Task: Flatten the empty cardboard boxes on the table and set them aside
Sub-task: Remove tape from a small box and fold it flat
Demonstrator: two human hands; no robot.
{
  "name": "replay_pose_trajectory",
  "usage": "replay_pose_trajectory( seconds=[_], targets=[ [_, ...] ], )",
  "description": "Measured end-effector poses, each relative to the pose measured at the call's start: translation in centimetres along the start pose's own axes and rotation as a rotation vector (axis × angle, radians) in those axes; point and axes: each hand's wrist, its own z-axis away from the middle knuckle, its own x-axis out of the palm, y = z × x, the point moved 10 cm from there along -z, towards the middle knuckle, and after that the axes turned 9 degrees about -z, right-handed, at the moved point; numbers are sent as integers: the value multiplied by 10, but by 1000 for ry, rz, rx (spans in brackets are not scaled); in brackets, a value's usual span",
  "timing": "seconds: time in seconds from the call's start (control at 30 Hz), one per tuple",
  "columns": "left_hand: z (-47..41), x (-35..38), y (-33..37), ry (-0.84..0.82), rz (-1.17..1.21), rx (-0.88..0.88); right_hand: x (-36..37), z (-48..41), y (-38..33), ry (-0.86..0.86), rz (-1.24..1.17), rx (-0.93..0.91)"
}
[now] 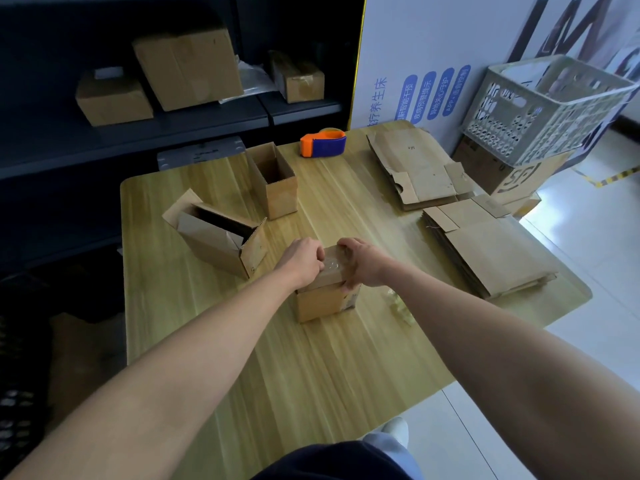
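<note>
I read 养生床 in blue on the wall panel [433,36] and "APP" on its blue label [458,88]. I cannot read the small mark on the flattened cardboard [415,164].

Dim storage corner, brighter toward the right side.
A light wooden table [311,368] with rounded corners stands on a glossy white tiled floor [588,244]. Behind it, dark metal shelving [207,133] carries three closed cardboard boxes [187,67]. To the right, a white wall panel [415,39] bears blue Chinese lettering. A white perforated plastic crate [547,109] sits atop a printed carton [509,176], near yellow-and-black hazard tape [620,176] on the floor.
</note>
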Motion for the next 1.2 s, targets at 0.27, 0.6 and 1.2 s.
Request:
replay_pose_trajectory(
  seconds=[0.27,0.6,1.2],
  targets=[
    [-12,9,10,-158,79,68,-1,0,2,-10,-92,1],
    [-26,14,16,-142,93,130,3,0,14,-30,-245,63],
    [-30,19,25,-143,226,183,4,-1,0,-71,-107,12]
  ],
)
